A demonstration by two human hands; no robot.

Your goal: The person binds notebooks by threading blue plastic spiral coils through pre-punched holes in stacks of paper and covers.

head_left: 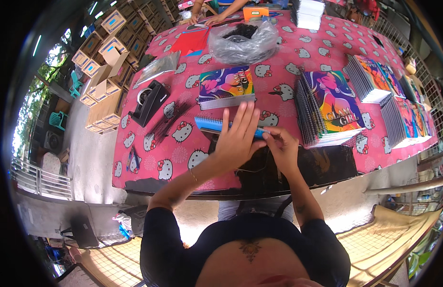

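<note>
Across a blue spiral notebook (205, 124) near the table's front edge lies my left hand (238, 136), fingers stretched out and pressing on it. At the notebook's right end, my right hand (282, 149) has thumb and fingers pinched together; what is between them is too small to make out. A thin dark strand (254, 170) curves below the hands. Just beyond my left fingertips sits a stack of colourful notebooks (226, 86). Loose black binding coils (169, 122) lie to the left of the hands.
A black tape dispenser (151, 103), a plastic bag of black coils (243, 43) and red sheets (193, 40) are on the pink patterned table (183, 165). Taller notebook stacks (326, 107) stand right. A co-worker's hands (207, 20) are across the table. Cardboard boxes (111, 62) are piled left.
</note>
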